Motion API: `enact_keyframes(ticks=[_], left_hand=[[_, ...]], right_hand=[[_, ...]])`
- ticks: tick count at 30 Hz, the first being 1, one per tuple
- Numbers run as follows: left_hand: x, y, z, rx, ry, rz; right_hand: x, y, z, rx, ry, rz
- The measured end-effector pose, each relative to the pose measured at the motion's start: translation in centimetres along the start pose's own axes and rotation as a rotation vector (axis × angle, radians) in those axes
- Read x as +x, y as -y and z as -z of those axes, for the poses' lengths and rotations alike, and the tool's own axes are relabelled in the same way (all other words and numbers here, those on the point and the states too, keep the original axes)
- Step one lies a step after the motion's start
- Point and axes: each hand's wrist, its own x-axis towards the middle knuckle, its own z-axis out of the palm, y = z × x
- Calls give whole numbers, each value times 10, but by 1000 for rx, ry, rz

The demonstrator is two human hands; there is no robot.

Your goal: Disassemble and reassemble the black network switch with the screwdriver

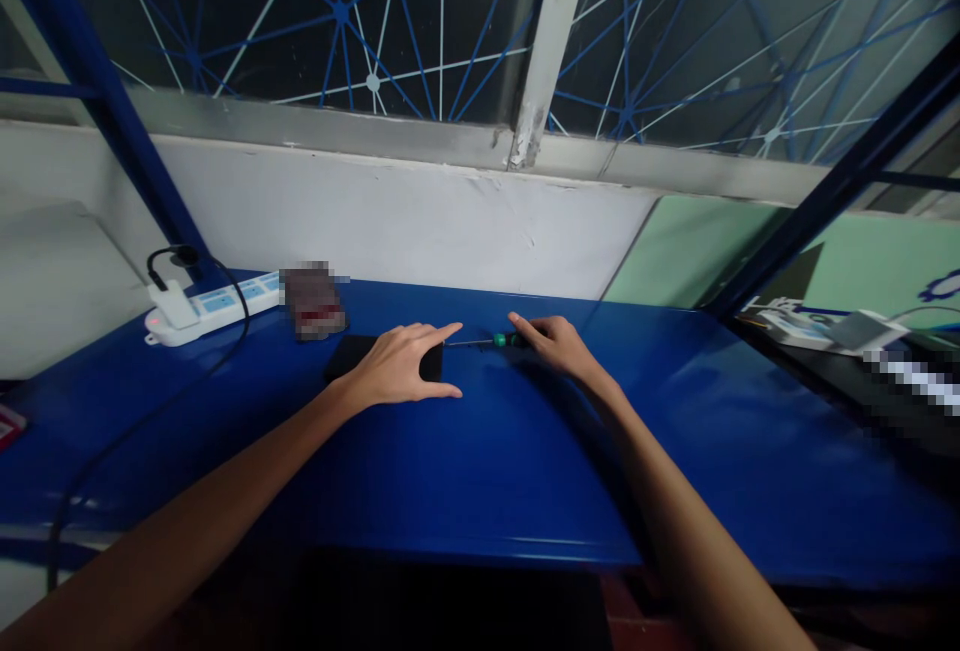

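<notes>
My left hand (405, 366) lies flat with fingers spread on a flat black device (351, 355) on the blue table (480, 471). My right hand (553, 343) is closed around the handle of a small screwdriver (498, 340) with a green collar. Its thin shaft points left toward the black device's right edge, close to my left index fingertip.
A white power strip (206, 309) with a black cable (142, 421) lies at the back left, next to a dark blurred object (313, 303). Blue frame posts (97, 81) stand at both sides. Another bench with white items (825, 329) is on the right.
</notes>
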Motion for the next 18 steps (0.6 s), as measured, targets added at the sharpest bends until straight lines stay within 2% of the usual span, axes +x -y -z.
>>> enact_keyframes(ticks=[4,6,8,11,13,15,18], left_hand=[[0,0,0,6,7,0],[0,1,0,5,1,-5],[-1,1,-1,3,-3,-7],[-1,2,-1,5,-6,-6],[-1,2,-1,8,-8,-6],[-1,1,-1,7,-9,-8],[-1,1,-1,1,-6,-7]], right_hand=[[-7,5,6,238,188,-65],[-9,6,9,308,222,-84],[-8,6,9,266,170,-70],[-3,5,4,50,29,-20],[-1,4,0,-17,-26,7],[0,3,-1,37,-30,19],[-3,3,1,205,47,-12]])
